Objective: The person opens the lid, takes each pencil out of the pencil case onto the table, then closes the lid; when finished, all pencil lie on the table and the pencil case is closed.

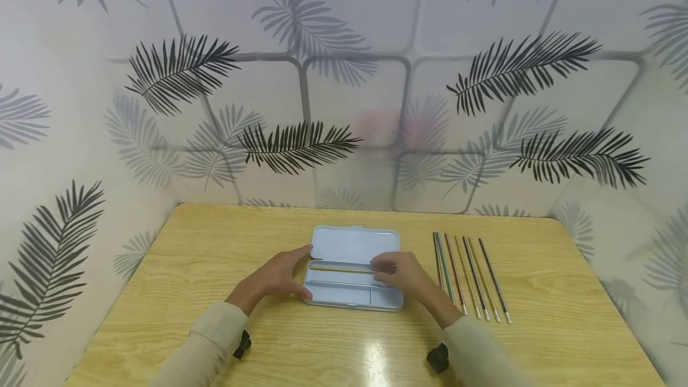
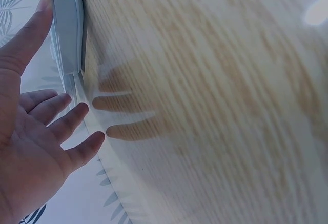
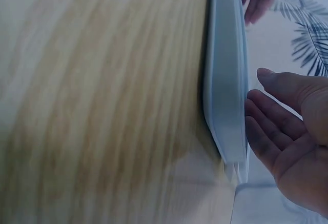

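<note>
A pale blue pencil case [image 1: 335,294] lies open on the table, its lid [image 1: 355,243] folded back to the far side. One yellow pencil [image 1: 338,269] lies lengthwise in the rear compartment. My left hand [image 1: 276,273] spreads around the case's left end, thumb at the front corner and fingertips by the hinge side. In the left wrist view the thumb [image 2: 38,21] meets the case wall while the other fingers stay apart. My right hand [image 1: 403,270] is over the right end, near the pencil's end. In the right wrist view its fingers [image 3: 277,124] reach past the rim, thumb apart from them.
Several pencils [image 1: 473,276] lie side by side on the wooden table [image 1: 215,237], right of the case, some partly behind the right forearm. A wall covering with leaf prints [image 1: 355,184] rises behind the table's far edge.
</note>
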`<move>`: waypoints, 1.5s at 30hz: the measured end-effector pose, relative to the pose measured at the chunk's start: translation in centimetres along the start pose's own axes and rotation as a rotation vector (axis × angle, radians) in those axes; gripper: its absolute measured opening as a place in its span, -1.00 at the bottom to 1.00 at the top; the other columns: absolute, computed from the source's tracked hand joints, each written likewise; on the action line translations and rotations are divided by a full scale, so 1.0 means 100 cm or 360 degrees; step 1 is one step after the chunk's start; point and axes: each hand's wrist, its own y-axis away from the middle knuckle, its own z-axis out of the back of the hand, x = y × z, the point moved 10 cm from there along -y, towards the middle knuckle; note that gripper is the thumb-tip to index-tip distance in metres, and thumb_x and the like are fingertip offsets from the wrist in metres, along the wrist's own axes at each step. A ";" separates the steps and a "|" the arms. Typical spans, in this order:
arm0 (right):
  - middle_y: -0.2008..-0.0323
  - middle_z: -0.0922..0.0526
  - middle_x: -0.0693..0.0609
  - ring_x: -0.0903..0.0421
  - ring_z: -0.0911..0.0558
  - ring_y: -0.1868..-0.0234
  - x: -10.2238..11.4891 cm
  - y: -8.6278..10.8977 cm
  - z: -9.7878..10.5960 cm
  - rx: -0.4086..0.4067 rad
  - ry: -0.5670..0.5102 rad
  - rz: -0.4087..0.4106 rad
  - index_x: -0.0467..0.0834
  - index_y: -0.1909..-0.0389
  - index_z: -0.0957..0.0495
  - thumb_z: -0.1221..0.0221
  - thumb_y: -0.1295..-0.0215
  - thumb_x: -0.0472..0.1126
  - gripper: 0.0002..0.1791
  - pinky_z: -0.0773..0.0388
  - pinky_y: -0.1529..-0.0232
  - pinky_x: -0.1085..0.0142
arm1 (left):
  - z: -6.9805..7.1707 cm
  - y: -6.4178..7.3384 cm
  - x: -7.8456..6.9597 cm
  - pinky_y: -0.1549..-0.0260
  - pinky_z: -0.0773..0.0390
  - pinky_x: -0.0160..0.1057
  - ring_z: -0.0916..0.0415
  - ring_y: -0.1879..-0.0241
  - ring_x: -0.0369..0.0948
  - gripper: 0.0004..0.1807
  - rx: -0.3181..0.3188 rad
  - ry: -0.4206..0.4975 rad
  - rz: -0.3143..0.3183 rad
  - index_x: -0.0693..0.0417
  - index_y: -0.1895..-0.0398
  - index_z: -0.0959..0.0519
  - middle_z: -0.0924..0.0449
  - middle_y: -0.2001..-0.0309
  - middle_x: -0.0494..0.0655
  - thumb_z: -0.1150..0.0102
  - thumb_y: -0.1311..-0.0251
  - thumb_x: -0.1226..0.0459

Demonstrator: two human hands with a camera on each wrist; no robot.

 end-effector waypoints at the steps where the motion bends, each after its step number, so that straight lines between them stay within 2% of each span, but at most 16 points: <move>1: 0.09 -0.70 -0.05 -0.01 -0.65 -0.01 0.003 -0.001 -0.004 0.0010 0.0020 0.0021 -0.17 0.11 -0.65 -0.30 -0.13 -0.28 -0.73 -0.59 -0.09 0.15 | 0.000 0.000 0.000 -0.40 -0.18 0.01 -0.10 -0.44 0.00 0.21 0.0001 -0.0005 0.0004 0.12 -0.46 -0.10 -0.14 -0.45 0.02 -0.58 0.32 0.05; 5: 0.08 -0.71 -0.06 -0.03 -0.64 -0.04 0.015 -0.003 -0.014 0.0021 0.0083 0.0084 -0.18 0.10 -0.65 -0.30 -0.13 -0.27 -0.72 -0.54 -0.15 0.08 | 0.001 0.000 0.000 -0.40 -0.18 0.01 -0.10 -0.44 0.00 0.22 -0.0001 -0.0004 0.0002 0.12 -0.46 -0.10 -0.15 -0.45 0.02 -0.58 0.33 0.04; 13: 0.10 -0.72 -0.05 -0.02 -0.66 -0.01 0.028 -0.006 -0.023 -0.0049 0.0473 0.0141 -0.15 0.13 -0.67 -0.27 -0.16 -0.25 -0.76 -0.57 -0.11 0.10 | 0.003 -0.001 -0.001 -0.40 -0.19 0.01 -0.11 -0.43 0.01 0.22 -0.0008 -0.0018 -0.0013 0.11 -0.46 -0.10 -0.16 -0.44 0.02 -0.58 0.34 0.05; 19: 0.16 -0.74 -0.01 0.03 -0.68 0.06 0.035 -0.006 -0.024 -0.0124 0.0596 0.0180 -0.13 0.17 -0.69 -0.29 -0.16 -0.25 -0.80 -0.61 -0.04 0.16 | 0.004 -0.001 -0.004 -0.40 -0.19 0.02 -0.11 -0.43 0.02 0.21 -0.0011 -0.0010 -0.0016 0.13 -0.45 -0.11 -0.16 -0.44 0.04 -0.59 0.34 0.06; 28: 0.25 -0.75 0.04 0.07 -0.69 0.14 0.042 -0.013 -0.026 -0.0113 0.0774 0.0205 -0.09 0.30 -0.71 -0.28 -0.15 -0.30 -0.89 -0.62 0.02 0.19 | 0.004 -0.002 -0.003 -0.40 -0.18 0.01 -0.11 -0.43 0.01 0.22 -0.0011 -0.0022 -0.0007 0.12 -0.46 -0.10 -0.16 -0.44 0.02 -0.59 0.34 0.06; 34: 0.28 -0.75 0.03 0.05 -0.69 0.15 0.041 -0.013 -0.027 -0.0108 0.0729 0.0231 -0.11 0.33 -0.70 -0.28 -0.11 -0.35 -0.88 -0.63 0.03 0.17 | 0.002 -0.002 -0.002 -0.40 -0.18 0.03 -0.11 -0.43 0.03 0.21 -0.0010 -0.0021 0.0000 0.13 -0.45 -0.11 -0.16 -0.44 0.05 -0.59 0.33 0.07; 39: 0.25 -0.74 -0.03 0.02 -0.69 0.14 0.037 -0.013 -0.024 -0.0105 0.0517 0.0260 -0.16 0.29 -0.69 -0.25 -0.09 -0.40 -0.83 -0.63 0.02 0.15 | 0.001 -0.001 -0.001 -0.40 -0.17 0.02 -0.11 -0.43 0.03 0.22 -0.0002 -0.0021 0.0012 0.13 -0.46 -0.10 -0.15 -0.44 0.06 -0.59 0.34 0.06; 45: 0.29 -0.69 0.02 0.14 -0.64 0.24 0.035 -0.010 -0.011 -0.0121 0.0278 0.0261 -0.15 0.26 -0.67 -0.23 -0.11 -0.41 -0.81 -0.63 0.18 0.30 | 0.001 -0.001 -0.001 -0.40 -0.18 0.02 -0.10 -0.43 0.03 0.22 0.0001 -0.0009 0.0020 0.14 -0.46 -0.10 -0.15 -0.44 0.06 -0.59 0.35 0.06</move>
